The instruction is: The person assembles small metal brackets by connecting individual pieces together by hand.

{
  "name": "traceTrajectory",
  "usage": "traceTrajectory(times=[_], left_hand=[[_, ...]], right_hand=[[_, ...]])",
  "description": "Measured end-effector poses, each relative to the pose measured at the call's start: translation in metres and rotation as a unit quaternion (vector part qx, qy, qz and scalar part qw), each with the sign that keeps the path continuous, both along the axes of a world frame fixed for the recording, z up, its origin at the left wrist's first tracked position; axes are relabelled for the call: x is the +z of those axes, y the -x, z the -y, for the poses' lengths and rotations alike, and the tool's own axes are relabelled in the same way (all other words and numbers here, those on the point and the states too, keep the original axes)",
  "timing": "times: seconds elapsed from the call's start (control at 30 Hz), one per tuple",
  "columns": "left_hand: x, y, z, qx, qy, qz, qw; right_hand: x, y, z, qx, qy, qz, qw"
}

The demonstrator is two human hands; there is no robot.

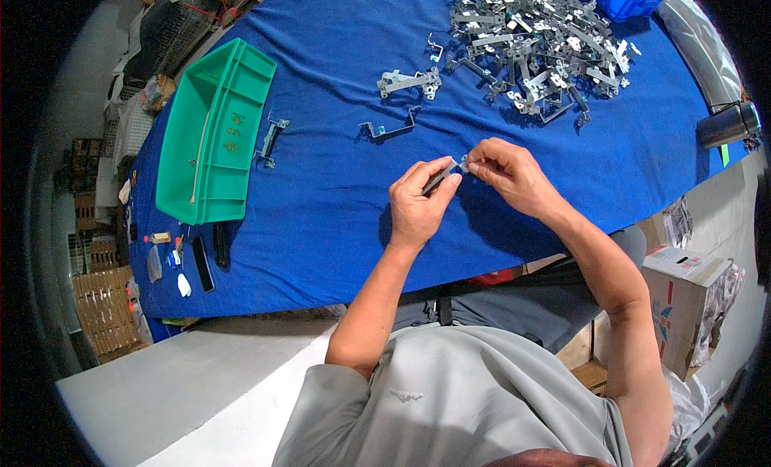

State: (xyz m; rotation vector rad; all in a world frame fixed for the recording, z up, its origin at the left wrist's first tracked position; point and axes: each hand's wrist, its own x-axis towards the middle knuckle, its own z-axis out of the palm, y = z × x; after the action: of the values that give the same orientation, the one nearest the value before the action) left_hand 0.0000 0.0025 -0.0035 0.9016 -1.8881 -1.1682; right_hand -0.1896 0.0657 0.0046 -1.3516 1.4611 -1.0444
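Note:
My left hand (416, 206) is closed on a metal bracket (436, 182), held slantwise just above the blue cloth, thumb and fingers along its sides. My right hand (514, 176) pinches a small shiny metal part at the bracket's upper right end; whether that part is separate or joined to the bracket, I cannot tell. Beyond my hands a U-shaped metal bracket (391, 132) lies on the cloth. Farther off rest a few flat brackets (408, 83) in a small cluster and a small bent piece (435, 47). Another bracket (273, 142) lies beside the green bin.
A large heap of metal brackets (538, 45) covers the far right of the blue cloth (321, 250). The green bin (261, 81) stands at left, a blue crate (622, 1) at the far right. A phone (202, 265) lies near left; a dark cylinder (727, 126) sits at the right edge.

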Motion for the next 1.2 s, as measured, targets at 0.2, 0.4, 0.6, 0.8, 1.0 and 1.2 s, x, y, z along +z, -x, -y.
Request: traceTrajectory(times=[0.2,0.4,0.6,0.8,1.0,1.2], left_hand=[[-0.004,0.0,0.0,0.025,0.007,-0.037,0.999],[-0.011,-0.002,0.0,0.055,-0.069,-0.085,0.992],[-0.01,-0.004,-0.001,0.032,-0.075,-0.065,0.995],[-0.005,0.0,0.0,0.028,-0.029,-0.041,0.998],[0.001,-0.002,0.003,0.008,0.019,0.003,1.0],[0.008,-0.004,-0.001,-0.006,0.057,0.03,0.998]], right_hand=[[0.01,0.001,0.002,-0.122,0.034,0.111,0.986],[0.011,0.001,-0.002,0.018,-0.082,0.072,0.994],[0.015,0.0,-0.003,0.007,-0.039,0.041,0.998],[0.009,-0.006,-0.003,-0.024,-0.04,0.135,0.99],[0.007,-0.004,0.001,-0.007,-0.014,0.021,1.0],[0.011,0.004,0.0,-0.131,0.021,0.13,0.983]])
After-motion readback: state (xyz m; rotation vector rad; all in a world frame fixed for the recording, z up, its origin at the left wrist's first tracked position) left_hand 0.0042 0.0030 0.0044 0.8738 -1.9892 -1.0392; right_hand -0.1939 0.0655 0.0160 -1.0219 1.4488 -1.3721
